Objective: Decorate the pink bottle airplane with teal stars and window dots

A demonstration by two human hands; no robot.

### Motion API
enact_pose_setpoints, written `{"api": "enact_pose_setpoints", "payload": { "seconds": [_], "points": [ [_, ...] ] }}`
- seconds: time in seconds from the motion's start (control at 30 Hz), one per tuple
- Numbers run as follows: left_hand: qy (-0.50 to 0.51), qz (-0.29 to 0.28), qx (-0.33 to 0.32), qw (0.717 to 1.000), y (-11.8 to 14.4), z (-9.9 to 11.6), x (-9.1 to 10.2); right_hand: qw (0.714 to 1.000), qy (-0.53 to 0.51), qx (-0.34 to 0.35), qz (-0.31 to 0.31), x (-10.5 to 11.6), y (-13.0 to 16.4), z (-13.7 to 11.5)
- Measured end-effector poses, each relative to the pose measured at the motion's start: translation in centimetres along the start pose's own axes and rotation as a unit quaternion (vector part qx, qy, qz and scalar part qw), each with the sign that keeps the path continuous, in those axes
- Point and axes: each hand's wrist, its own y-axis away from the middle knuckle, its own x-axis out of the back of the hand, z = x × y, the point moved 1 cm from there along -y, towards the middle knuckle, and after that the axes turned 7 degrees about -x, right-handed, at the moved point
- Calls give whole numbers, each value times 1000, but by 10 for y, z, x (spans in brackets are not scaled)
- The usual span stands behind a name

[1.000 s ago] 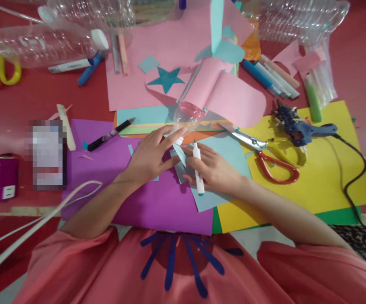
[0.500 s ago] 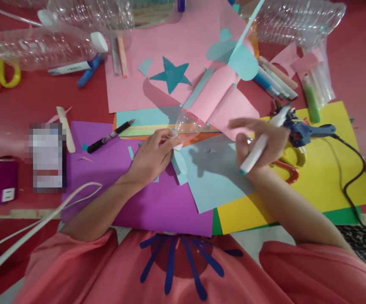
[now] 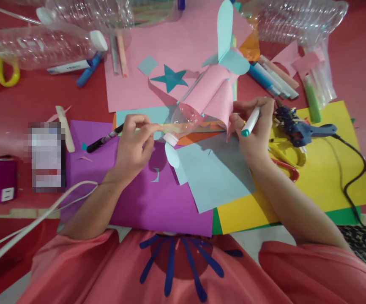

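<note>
While two clear plastic bottles (image 3: 43, 42) are lying capped on the red table (image 3: 27, 97) at the upper left, nothing can be seen inside them. The left hand (image 3: 132, 147) is curling loosely, its thumb and forefinger pinching the neck of the bottle craft (image 3: 186, 116) just above its white cap. The right hand (image 3: 255, 131) is closing around a white marker (image 3: 250, 122), teal tip pointing down-left, while its fingertips are touching the craft's pink paper wing. The craft is sitting tilted over the light blue sheet (image 3: 214, 173) and purple sheet (image 3: 138, 198), a clear bottle wrapped in pink paper with pale blue fins at its far end.
</note>
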Motion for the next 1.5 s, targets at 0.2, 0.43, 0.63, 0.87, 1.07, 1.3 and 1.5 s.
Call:
{"api": "enact_pose_setpoints", "payload": {
  "seconds": [0.2, 0.43, 0.63, 0.87, 1.07, 1.3, 1.5],
  "points": [
    [64, -129, -8, 990, 2, 10, 0, 995, 46, 74, 38, 1, 1, -11],
    [97, -237, 42, 966, 7, 19, -8, 979, 118, 151, 72, 0, 9, -23],
    [28, -142, 72, 987, 2, 12, 2, 977, 92, 169, 89, -1, 15, -30],
    [-65, -84, 89, 990, 0, -4, 4, 936, 180, 302, -37, -3, 21, -22],
    [-53, -67, 50, 995, 2, 10, 2, 907, 166, 383, -59, -2, 25, -33],
    [43, -146, -78, 985, 10, 29, -11, 936, 98, 324, -98, -8, 25, -37],
    [95, -187, -69, 975, 11, 27, -15, 956, 88, 234, -152, -11, 21, -31]
  ]
}}
